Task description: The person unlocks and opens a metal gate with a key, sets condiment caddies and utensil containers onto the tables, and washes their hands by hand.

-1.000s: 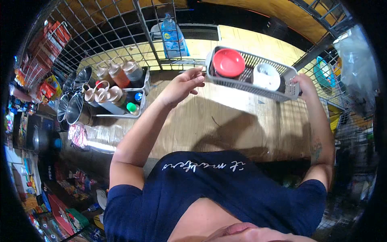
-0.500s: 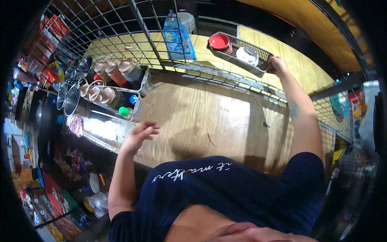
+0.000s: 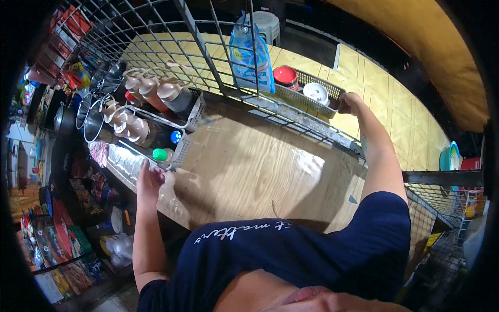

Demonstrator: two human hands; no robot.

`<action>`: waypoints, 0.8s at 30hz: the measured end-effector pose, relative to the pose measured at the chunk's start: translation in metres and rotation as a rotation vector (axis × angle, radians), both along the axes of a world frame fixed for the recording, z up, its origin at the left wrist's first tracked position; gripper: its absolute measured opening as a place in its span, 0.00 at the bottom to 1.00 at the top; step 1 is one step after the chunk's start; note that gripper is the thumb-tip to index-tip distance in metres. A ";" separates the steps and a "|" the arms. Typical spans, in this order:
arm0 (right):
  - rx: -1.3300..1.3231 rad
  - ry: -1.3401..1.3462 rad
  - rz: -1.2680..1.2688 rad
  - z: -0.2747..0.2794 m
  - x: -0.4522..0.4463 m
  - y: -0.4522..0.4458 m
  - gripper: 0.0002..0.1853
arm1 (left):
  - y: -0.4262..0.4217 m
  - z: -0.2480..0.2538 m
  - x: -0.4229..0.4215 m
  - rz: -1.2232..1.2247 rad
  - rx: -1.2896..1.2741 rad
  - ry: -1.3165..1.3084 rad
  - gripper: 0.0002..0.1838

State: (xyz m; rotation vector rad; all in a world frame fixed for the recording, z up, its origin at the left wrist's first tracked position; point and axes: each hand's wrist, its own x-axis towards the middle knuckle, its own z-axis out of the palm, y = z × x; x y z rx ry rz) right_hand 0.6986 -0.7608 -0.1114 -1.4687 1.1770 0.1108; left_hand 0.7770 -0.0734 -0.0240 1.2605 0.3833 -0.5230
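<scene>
My right hand [image 3: 352, 104] grips the right end of a long grey plastic basket [image 3: 310, 105], which stands on the yellow surface beyond the wire grille. Inside it are red bowls [image 3: 285, 76] at the left and white bowls [image 3: 315, 93] at the right. At the near left edge of the wooden counter, my left hand [image 3: 149, 178] is open and empty, its fingers loosely bent. It is nearest to a green-capped bottle [image 3: 161, 154] in the corner of a white basket [image 3: 182, 152]. Several squeeze bottles [image 3: 136, 129] with beige tops stand in that basket.
A second white basket [image 3: 196, 114] holds more bottles. Metal strainers [image 3: 93, 120] hang at the left. A blue plastic pack [image 3: 250, 57] stands against the grille [image 3: 306, 125], left of the bowls. The wooden counter [image 3: 249, 156] lies before me, with a white stool [image 3: 266, 23] farther back.
My left hand has moved left and nearer the green-capped bottle. The grey basket has shifted closer to the grille and the blue pack, with my right hand still on its end.
</scene>
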 end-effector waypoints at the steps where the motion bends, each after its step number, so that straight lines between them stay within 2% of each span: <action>1: 0.007 0.005 -0.006 -0.009 -0.002 -0.004 0.08 | 0.000 -0.005 0.009 -0.006 0.007 0.005 0.16; 3: -0.025 0.072 0.059 -0.012 -0.006 -0.012 0.10 | -0.011 -0.003 0.020 0.128 0.175 -0.017 0.14; 4: 0.075 0.107 0.142 -0.012 -0.011 -0.015 0.15 | -0.016 -0.003 0.022 0.078 0.256 -0.106 0.12; 5: 0.073 0.103 0.142 -0.003 -0.013 -0.011 0.15 | -0.020 -0.003 0.023 0.077 0.254 -0.111 0.12; 7: 0.029 0.303 0.335 0.023 -0.017 -0.001 0.21 | -0.020 -0.006 0.025 0.081 0.414 -0.137 0.09; 8: -0.054 0.278 0.404 0.029 -0.017 -0.001 0.25 | -0.015 -0.013 0.026 0.058 0.337 -0.110 0.08; 9: -0.247 0.291 0.465 0.066 -0.016 0.030 0.25 | -0.026 -0.002 0.021 0.067 0.399 -0.103 0.08; 11: -0.537 0.096 0.375 0.092 -0.021 0.053 0.22 | -0.015 -0.014 0.029 -0.104 0.454 -0.172 0.08; 12: -0.784 -0.125 0.404 0.097 -0.023 0.063 0.19 | -0.020 -0.006 0.025 -0.117 0.458 -0.160 0.09; 13: -0.876 -0.270 0.393 0.102 -0.028 0.075 0.17 | -0.019 -0.009 0.025 -0.137 0.455 -0.188 0.10; 15: -0.669 -0.500 0.397 0.133 -0.042 0.128 0.12 | -0.010 -0.021 0.024 -0.150 0.480 -0.169 0.11; 16: -0.564 -0.517 0.396 0.141 -0.050 0.159 0.09 | -0.023 -0.007 0.007 -0.049 0.440 -0.152 0.11; 17: -0.462 -0.526 0.393 0.145 -0.058 0.191 0.07 | -0.008 -0.024 0.007 -0.187 0.438 -0.176 0.10; 19: -0.017 -0.482 0.438 0.132 -0.076 0.252 0.09 | -0.025 0.000 -0.032 -0.157 0.329 -0.254 0.09; 21: 0.087 -0.274 0.766 0.120 -0.089 0.300 0.16 | -0.030 -0.003 -0.056 -0.254 0.395 -0.202 0.12; 23: 0.262 -0.165 0.820 0.101 -0.103 0.346 0.19 | -0.040 -0.002 -0.084 -0.365 0.309 -0.171 0.19; 24: 0.266 -0.152 0.816 0.103 -0.112 0.367 0.19 | -0.045 -0.005 -0.101 -0.397 0.336 -0.240 0.17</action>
